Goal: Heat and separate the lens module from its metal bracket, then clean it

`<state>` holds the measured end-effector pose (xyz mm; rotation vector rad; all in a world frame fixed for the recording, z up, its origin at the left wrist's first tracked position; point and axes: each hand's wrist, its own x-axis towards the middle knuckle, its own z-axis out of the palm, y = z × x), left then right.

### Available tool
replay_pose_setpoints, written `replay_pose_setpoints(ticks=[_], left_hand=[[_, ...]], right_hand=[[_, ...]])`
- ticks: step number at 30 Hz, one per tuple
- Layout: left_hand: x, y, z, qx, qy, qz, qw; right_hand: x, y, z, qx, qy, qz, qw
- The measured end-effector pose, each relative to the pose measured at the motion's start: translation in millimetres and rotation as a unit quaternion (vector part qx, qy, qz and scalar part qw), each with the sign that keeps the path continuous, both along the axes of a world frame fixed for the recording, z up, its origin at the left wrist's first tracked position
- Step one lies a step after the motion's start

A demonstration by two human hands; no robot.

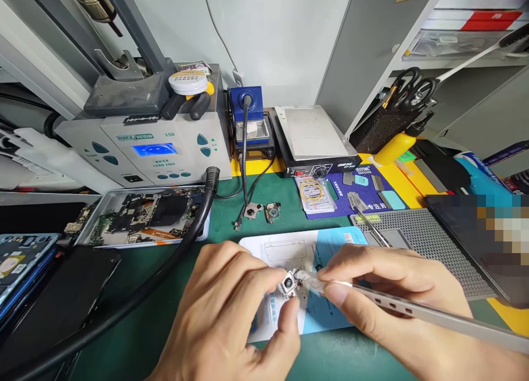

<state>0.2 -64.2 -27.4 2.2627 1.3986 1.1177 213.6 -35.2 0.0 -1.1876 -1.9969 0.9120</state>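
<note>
Between the thumb and index finger of my left hand (231,315) is a small phone camera module (289,282), its dark lens facing up. My right hand (384,293) grips metal tweezers (417,309), whose far end is wrapped in a white wipe (311,280). The wipe's twisted tip touches or nearly touches the right edge of the module; I cannot tell which. Both hands are over a blue and white printed card (330,315) on the green mat. Farther back lie two more camera modules, one silvery (253,210) and one darker (273,212).
A black hose (165,265) curves across the left side from the hot air station (157,144). Beside it stands a tray (144,240) of circuit boards. A soldering iron stand (247,102) and heating plate (318,141) are behind. Another pair of tweezers (374,229) rests near a perforated mat (430,248).
</note>
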Motion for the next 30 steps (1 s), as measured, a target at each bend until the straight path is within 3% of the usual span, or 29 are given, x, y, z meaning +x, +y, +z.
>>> replay_pose_setpoints(ticks=[9, 24, 30], left_hand=[[-2.2, -3.6, -4.0, 0.019, 0.009, 0.005, 1.0], [-2.8, 1.2, -2.0, 0.034, 0.025, 0.0, 0.999], [-2.6, 1.9, -5.1, 0.051, -0.008, -0.012, 0.999]], right_hand=[[0.9, -1.0, -4.8, 0.019, 0.009, 0.005, 1.0], [1.3, -2.5, -6.2, -0.028, 0.012, 0.012, 0.999], [8.0, -1.4, -7.8, -0.108, 0.115, -0.062, 0.986]])
